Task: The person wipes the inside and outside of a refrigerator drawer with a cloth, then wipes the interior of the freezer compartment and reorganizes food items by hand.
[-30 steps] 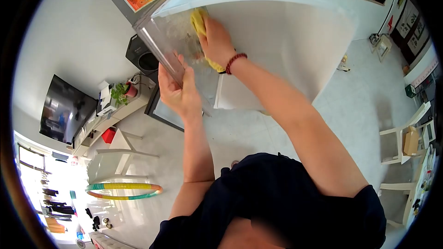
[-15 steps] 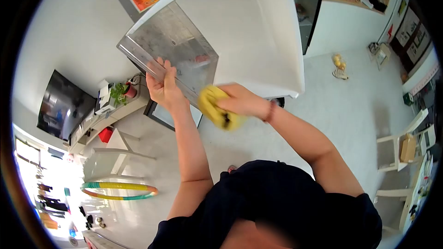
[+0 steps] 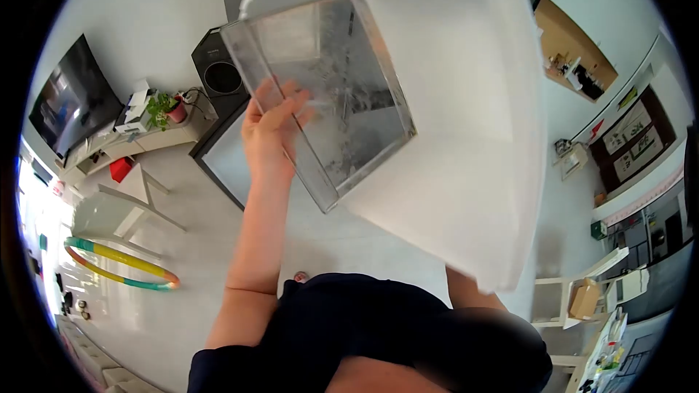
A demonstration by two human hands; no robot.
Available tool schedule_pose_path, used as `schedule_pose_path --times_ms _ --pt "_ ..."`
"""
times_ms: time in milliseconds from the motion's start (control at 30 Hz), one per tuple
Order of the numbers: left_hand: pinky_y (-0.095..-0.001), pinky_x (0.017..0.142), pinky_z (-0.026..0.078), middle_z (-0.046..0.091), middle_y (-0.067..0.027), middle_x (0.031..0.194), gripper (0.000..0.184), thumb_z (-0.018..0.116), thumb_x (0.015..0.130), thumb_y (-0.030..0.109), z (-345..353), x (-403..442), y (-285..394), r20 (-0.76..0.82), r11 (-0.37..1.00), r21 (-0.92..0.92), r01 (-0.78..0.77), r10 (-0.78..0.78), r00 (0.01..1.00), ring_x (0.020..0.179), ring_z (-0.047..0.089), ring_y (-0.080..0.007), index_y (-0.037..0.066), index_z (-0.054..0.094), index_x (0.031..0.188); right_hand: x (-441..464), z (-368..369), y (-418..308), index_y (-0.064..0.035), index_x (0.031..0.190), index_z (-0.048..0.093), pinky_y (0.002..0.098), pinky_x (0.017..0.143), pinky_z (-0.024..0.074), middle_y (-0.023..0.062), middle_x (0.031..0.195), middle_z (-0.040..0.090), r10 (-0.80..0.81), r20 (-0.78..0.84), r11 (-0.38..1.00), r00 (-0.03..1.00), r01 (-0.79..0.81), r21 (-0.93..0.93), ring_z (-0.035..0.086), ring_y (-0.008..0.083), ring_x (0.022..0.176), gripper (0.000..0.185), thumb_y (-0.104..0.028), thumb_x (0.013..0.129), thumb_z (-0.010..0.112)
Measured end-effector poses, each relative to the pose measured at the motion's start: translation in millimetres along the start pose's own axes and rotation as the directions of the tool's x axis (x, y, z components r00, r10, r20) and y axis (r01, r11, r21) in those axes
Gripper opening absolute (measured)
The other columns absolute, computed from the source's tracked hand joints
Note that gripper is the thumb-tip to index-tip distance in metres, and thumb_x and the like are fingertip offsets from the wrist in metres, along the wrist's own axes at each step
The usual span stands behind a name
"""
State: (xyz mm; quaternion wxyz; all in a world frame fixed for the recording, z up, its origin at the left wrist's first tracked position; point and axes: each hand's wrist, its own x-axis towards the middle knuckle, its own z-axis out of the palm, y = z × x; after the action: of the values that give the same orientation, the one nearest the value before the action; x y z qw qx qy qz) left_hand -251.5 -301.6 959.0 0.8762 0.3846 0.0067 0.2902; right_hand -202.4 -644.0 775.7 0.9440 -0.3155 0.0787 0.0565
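Observation:
A clear plastic drawer-like panel (image 3: 342,87) with smudges on it hangs tilted in front of me. My left hand (image 3: 275,120) grips its near left edge, thumb on one side and the fingers seen through the plastic. Directly to the right of the panel is a large white door with a curved edge (image 3: 473,138), and it hides my right hand. Only part of my right forearm (image 3: 470,291) shows below the door's lower edge. The yellow cloth cannot be seen.
A black speaker (image 3: 220,73) and a dark-framed white surface (image 3: 229,156) are left of my hand. Further left are a television (image 3: 76,98), a potted plant (image 3: 166,109), a white chair (image 3: 120,207) and a hoop (image 3: 120,256). Another chair holds a box (image 3: 585,298) at right.
My right hand, last seen with the yellow cloth, has gone out of sight behind the white door. The door reaches lower and further right, and the view has turned. My left hand keeps the panel.

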Motion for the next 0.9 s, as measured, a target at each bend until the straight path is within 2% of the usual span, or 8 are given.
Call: schedule_pose_path --times_ms 133,233,433,533,633,733,900 --pt "-0.0394 0.082 0.054 0.059 -0.016 0.121 0.051 0.061 0.082 -0.001 6 -15 -5 -0.001 0.988 0.064 0.137 -0.138 0.99 0.104 0.063 -0.0275 0.001 0.047 0.131 -2 -3 -7 0.0 0.125 0.052 0.034 0.089 0.05 0.0103 0.118 0.061 -0.015 0.043 0.998 0.999 0.017 -0.061 0.059 0.0209 0.105 0.042 -0.027 0.093 0.055" --pt "-0.0391 0.083 0.054 0.058 -0.017 0.122 0.053 0.061 0.082 -0.001 7 -24 -6 -0.016 0.978 0.121 0.172 -0.171 0.985 0.103 0.063 -0.0279 0.002 0.046 0.133 -1 -3 -12 -0.0001 0.125 0.052 0.0343 0.089 0.05 0.0104 0.118 0.06 -0.018 0.067 0.996 0.998 0.024 -0.088 0.059 0.0212 0.105 0.042 -0.028 0.093 0.054" --pt "-0.038 0.082 0.054 0.058 -0.0188 0.122 0.052 0.058 0.083 -0.001 -1 -26 -4 -0.008 0.965 0.089 0.248 -0.248 0.969 0.104 0.063 -0.0274 0.001 0.044 0.133 4 2 -17 -0.0001 0.126 0.052 0.0348 0.09 0.0498 0.0107 0.118 0.06 -0.033 0.102 0.994 0.994 0.043 -0.099 0.059 0.0217 0.106 0.043 -0.028 0.094 0.053" --pt "-0.0424 0.082 0.053 0.059 -0.0186 0.119 0.053 0.061 0.082 -0.001 -3 -22 -4 -0.048 0.979 0.076 0.19 -0.187 0.981 0.102 0.064 -0.0289 0.001 0.045 0.132 5 6 -17 -0.0002 0.126 0.052 0.035 0.09 0.0497 0.0108 0.118 0.06 -0.028 0.116 0.993 0.993 0.041 -0.108 0.059 0.022 0.106 0.043 -0.029 0.094 0.053" --pt "-0.0415 0.081 0.054 0.06 -0.0191 0.118 0.049 0.059 0.083 -0.001 -14 -9 0 -0.065 0.993 0.087 0.077 -0.071 0.995 0.101 0.064 -0.0304 0.0 0.047 0.131 6 7 -18 -0.0002 0.126 0.051 0.0353 0.09 0.0496 0.011 0.119 0.06 -0.029 0.129 0.991 0.991 0.045 -0.124 0.059 0.0223 0.106 0.043 -0.029 0.094 0.053" --pt "-0.0381 0.08 0.055 0.061 -0.0176 0.117 0.05 0.058 0.08 -0.002 -21 0 9 -0.126 0.991 0.077 0.108 -0.098 0.987 0.099 0.065 -0.0267 -0.001 0.047 0.129 7 11 -16 -0.0003 0.127 0.051 0.0355 0.091 0.0496 0.0111 0.119 0.06 -0.027 0.145 0.991 0.989 0.046 -0.128 0.059 0.0225 0.106 0.043 -0.029 0.095 0.052" --pt "-0.0398 0.081 0.054 0.061 -0.018 0.118 0.047 0.059 0.082 -0.001 -28 -1 -3 -0.081 0.982 0.093 0.166 -0.158 0.984 0.1 0.065 -0.0281 0.001 0.05 0.129 10 21 -15 -0.0003 0.127 0.051 0.0359 0.091 0.0494 0.0113 0.119 0.06 -0.034 0.189 0.991 0.981 0.058 -0.124 0.059 0.023 0.107 0.043 -0.03 0.095 0.051"
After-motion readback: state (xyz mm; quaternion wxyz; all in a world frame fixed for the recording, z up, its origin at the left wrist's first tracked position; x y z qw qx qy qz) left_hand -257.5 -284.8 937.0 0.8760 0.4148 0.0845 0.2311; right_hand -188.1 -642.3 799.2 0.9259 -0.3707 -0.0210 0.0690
